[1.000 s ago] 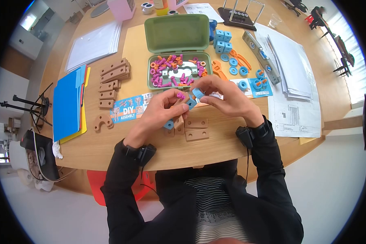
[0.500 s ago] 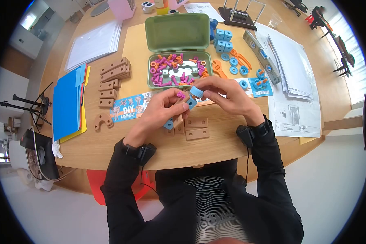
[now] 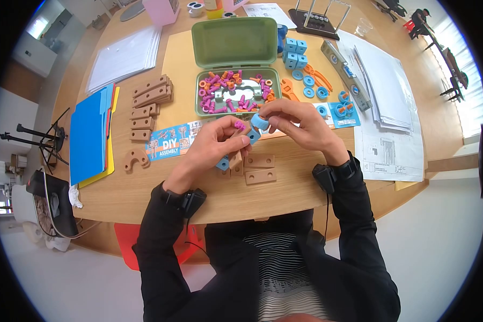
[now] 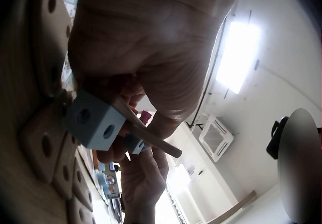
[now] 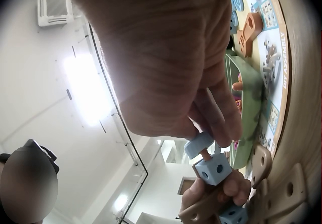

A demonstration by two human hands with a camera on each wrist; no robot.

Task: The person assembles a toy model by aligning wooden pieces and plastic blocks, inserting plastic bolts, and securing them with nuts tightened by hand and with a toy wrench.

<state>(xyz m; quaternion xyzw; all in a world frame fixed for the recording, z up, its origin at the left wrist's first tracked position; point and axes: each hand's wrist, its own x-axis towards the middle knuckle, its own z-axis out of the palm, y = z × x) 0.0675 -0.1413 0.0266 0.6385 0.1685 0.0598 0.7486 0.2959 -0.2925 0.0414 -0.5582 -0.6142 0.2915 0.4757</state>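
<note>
My left hand (image 3: 213,144) grips a small assembly of brown perforated strips and blue cubes, with a pink bolt (image 3: 240,125) showing at its top. One blue cube (image 5: 215,168) sits at the far end of it, and another blue cube (image 4: 95,121) hangs on the near side. In my right hand (image 3: 300,126), thumb and fingers pinch a blue wheel (image 5: 198,144). An orange bolt (image 5: 205,155) runs from the wheel to the far cube's face, its tip right at the cube. My left palm hides part of the strips.
Beyond the hands is an open green box (image 3: 198,107) of pink and orange bolts. Brown strips (image 3: 261,176) lie below the hands, and more brown pieces (image 3: 141,123) at left. Blue cubes (image 3: 291,60), wheels (image 3: 308,92) and orange tools (image 3: 319,78) lie at right, near a printed sheet (image 3: 169,145).
My right fingers have shifted their hold on the blue wheel, and it has tilted and moved slightly against the cube. The left hand stays nearly still.
</note>
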